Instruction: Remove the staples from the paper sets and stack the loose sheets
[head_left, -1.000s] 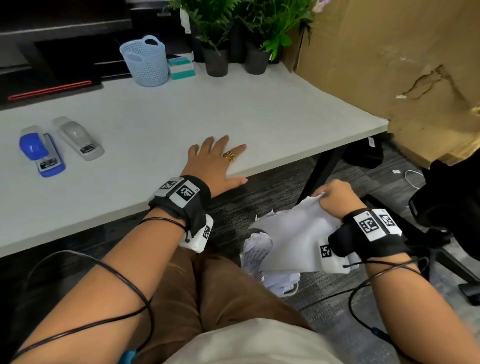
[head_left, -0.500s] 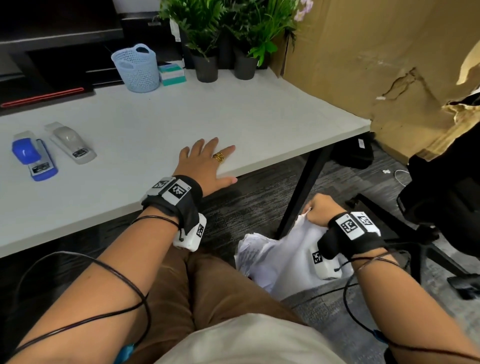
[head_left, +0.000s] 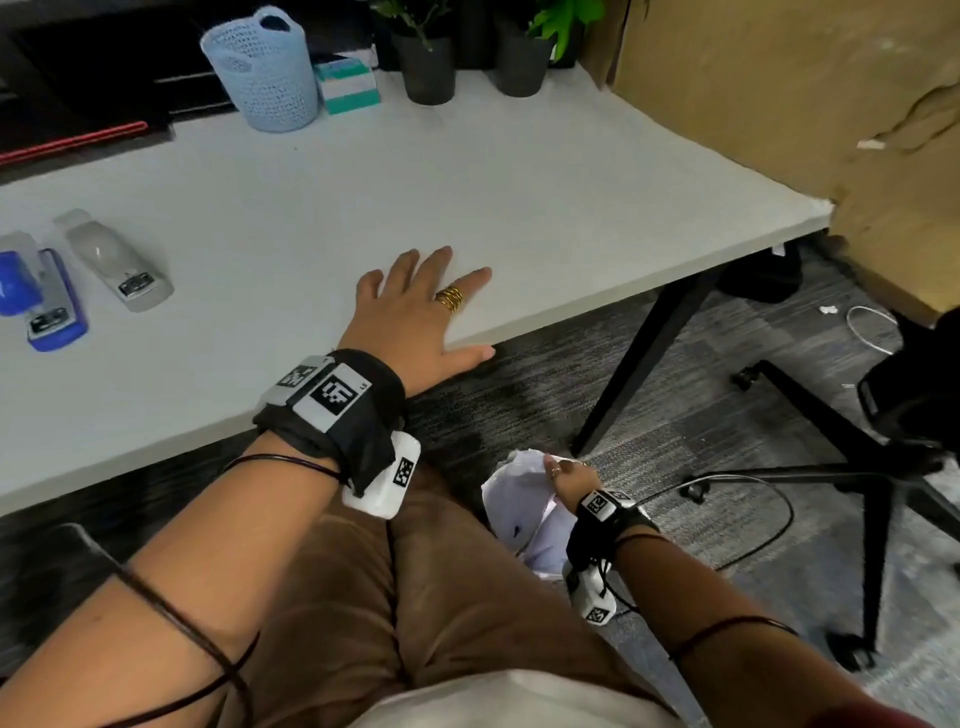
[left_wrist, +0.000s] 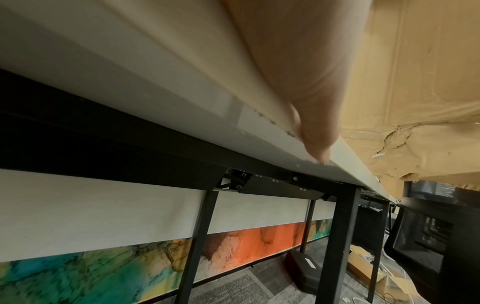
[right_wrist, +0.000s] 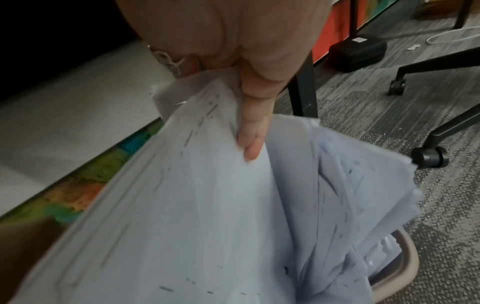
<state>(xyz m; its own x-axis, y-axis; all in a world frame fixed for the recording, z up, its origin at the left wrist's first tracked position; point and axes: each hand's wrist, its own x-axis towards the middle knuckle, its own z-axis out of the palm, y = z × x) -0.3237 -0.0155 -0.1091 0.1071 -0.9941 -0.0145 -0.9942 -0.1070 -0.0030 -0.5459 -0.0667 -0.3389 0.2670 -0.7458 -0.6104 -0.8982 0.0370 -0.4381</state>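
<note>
My right hand (head_left: 569, 475) hangs low beside my right knee, below the table's edge, and grips a bunch of white printed paper sheets (head_left: 519, 501) by their top corner. In the right wrist view the thumb (right_wrist: 253, 131) pinches the sheets (right_wrist: 202, 205), which droop into a round bin (right_wrist: 405, 265) on the floor. My left hand (head_left: 415, 306) lies flat on the white table (head_left: 571, 208) near its front edge, fingers spread, thumb (left_wrist: 315, 131) against the edge. Two staplers sit at the far left: one blue (head_left: 39, 296), one grey (head_left: 117, 267).
A pale blue mesh basket (head_left: 265, 73), a teal and white box (head_left: 348, 85) and two potted plants (head_left: 428, 57) stand along the table's back. Cardboard (head_left: 779, 104) rises at the right. A black office chair base (head_left: 857, 457) and cables lie on the carpet.
My right hand has dropped lower and nearer my knee with the papers in it. My left hand has stayed flat on the table.
</note>
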